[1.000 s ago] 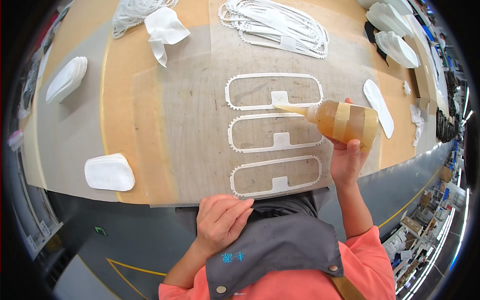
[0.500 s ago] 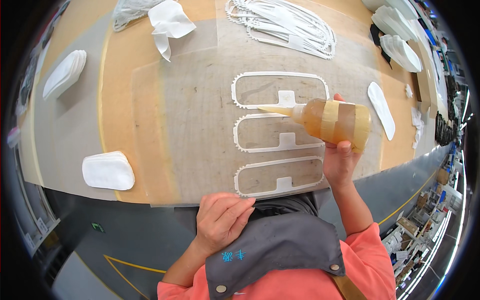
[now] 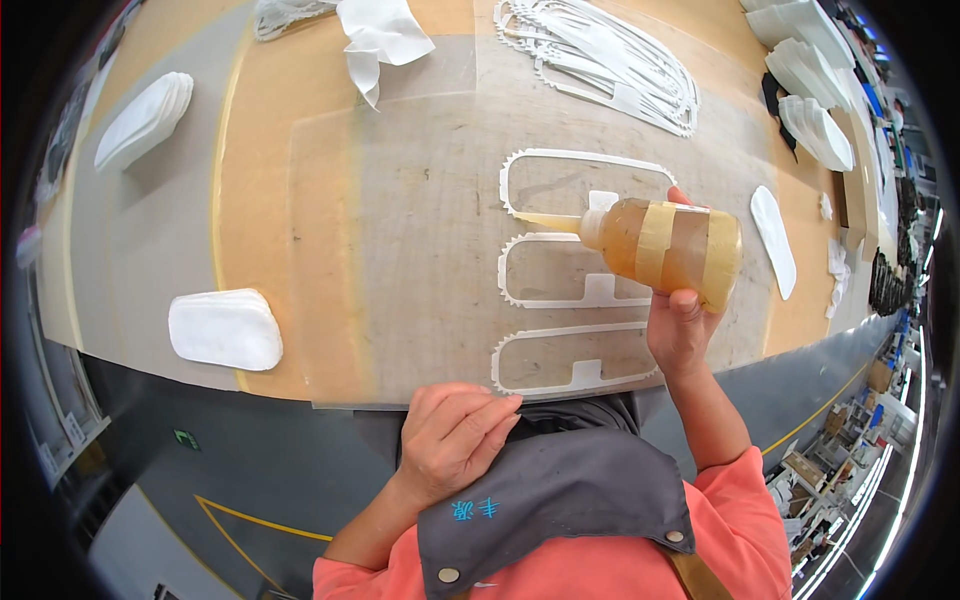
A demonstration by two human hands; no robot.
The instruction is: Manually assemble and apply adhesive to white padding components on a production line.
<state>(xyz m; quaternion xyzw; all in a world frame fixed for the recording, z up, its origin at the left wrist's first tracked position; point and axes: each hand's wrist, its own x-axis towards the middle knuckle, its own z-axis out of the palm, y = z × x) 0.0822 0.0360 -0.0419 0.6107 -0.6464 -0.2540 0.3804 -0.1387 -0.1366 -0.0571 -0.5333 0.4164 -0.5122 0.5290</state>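
Observation:
My right hand (image 3: 680, 320) grips a squeeze bottle (image 3: 685, 250) of amber liquid, banded with tape and lying nearly level, its thin nozzle pointing left. The nozzle tip is over the near left corner of the farthest white frame (image 3: 588, 152), a flat rounded loop with toothed ends and a tab. Whether it touches the frame I cannot tell. Below it lie two similar frames, the middle frame (image 3: 555, 302) and the nearest frame (image 3: 545, 388). The bottle partly covers the upper two. My left hand (image 3: 455, 430), fingers curled together, rests at the table's front edge beside the nearest frame's corner.
A pile of similar white frames (image 3: 610, 65) lies at the back. Stacks of white pads sit at left (image 3: 225, 330) and far left (image 3: 145, 120). One white pad (image 3: 772, 240) lies to the right, and more white stacks (image 3: 815, 130) stand at back right beside a cardboard box (image 3: 855, 190).
The view has shifted, so the table's contents appear farther right. Relative to the farthest frame, the bottle's nozzle has moved left along its near edge. My left hand stays at the table edge.

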